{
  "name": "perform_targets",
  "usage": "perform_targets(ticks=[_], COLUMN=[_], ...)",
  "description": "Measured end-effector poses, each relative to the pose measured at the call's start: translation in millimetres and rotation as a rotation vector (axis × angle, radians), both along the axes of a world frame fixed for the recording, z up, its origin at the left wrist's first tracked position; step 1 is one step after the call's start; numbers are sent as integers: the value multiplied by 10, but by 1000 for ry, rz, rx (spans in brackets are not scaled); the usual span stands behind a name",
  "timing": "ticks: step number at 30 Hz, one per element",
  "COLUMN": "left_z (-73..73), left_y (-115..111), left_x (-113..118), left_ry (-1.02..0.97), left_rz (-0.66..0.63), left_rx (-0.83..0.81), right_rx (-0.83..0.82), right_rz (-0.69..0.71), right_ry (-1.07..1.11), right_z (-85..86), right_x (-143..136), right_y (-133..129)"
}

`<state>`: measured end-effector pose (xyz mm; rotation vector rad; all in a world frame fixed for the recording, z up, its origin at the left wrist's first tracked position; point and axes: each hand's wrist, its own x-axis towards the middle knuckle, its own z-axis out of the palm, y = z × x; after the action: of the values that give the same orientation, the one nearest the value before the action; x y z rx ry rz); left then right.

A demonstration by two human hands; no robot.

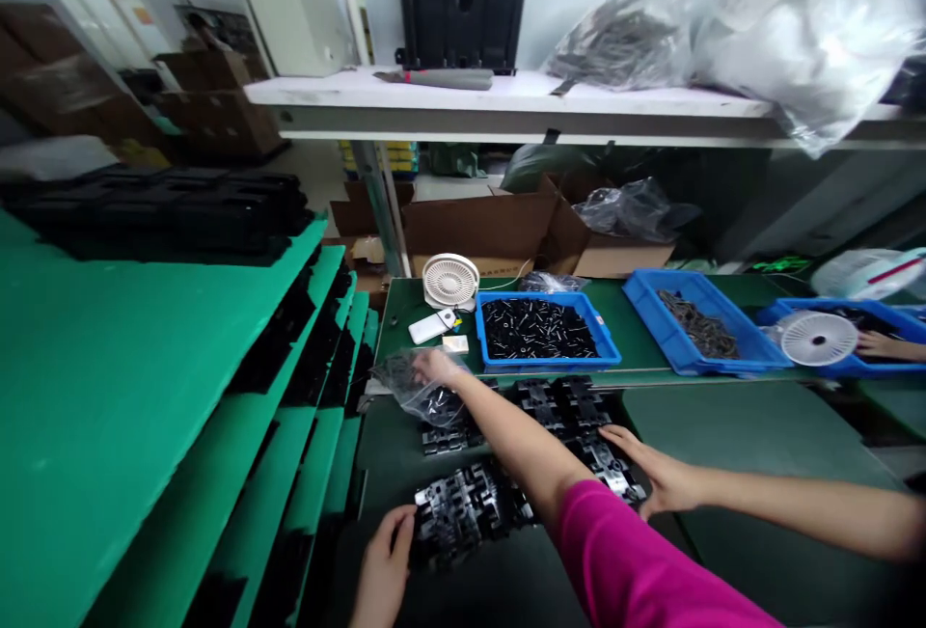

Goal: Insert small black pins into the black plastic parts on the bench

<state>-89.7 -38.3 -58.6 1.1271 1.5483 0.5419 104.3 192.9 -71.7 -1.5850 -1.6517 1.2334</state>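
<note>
At the lower left, my left hand (385, 560) is closed on the near left edge of a black moulded plastic part (459, 512). My pink-sleeved right arm stretches across to a clear plastic bag (426, 401) holding small greyish pieces. Fingers of my right hand (436, 369) are bent onto the bag's upper part, and their tips are partly blurred. More black moulded parts (539, 406) lie in rows beyond and under my arm. From the right, another person's hand (658, 476) touches the right end of these parts.
A blue bin (612, 358) holds small black pins; another blue bin (748, 348) holds greyish pieces. A white fan (449, 281) stands behind. Green stacked boards (180, 396) carrying black parts crowd the left. A shelf (506, 107) spans overhead. A second hand (879, 345) reaches in at far right.
</note>
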Motion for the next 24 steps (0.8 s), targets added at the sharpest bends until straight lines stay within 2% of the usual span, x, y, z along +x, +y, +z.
perform_targets(ticks=[3, 7, 10, 14, 19, 22, 24], left_z=[48, 150, 271, 470, 655, 679, 657], left_y=[34, 135, 218, 276, 167, 54, -3], left_x=[-2, 15, 57, 177, 380, 434, 434], left_ry=[-12, -40, -51, -46, -36, -43, -51], left_rz=[18, 14, -3, -38, -183, -268, -280], left_rx=[43, 131, 212, 361, 449, 435, 414], right_rx=[-93, -105, -89, -109, -121, -116, -126], right_rz=[-57, -126, -126, -52, -7, -26, -54], right_ry=[106, 268, 371, 448, 463, 454, 484], right_z=[27, 127, 265, 492, 686, 712, 695], right_x=[86, 187, 247, 252, 137, 94, 88], right_y=[-156, -445, -780, -1357, -1982, -2231, -2359])
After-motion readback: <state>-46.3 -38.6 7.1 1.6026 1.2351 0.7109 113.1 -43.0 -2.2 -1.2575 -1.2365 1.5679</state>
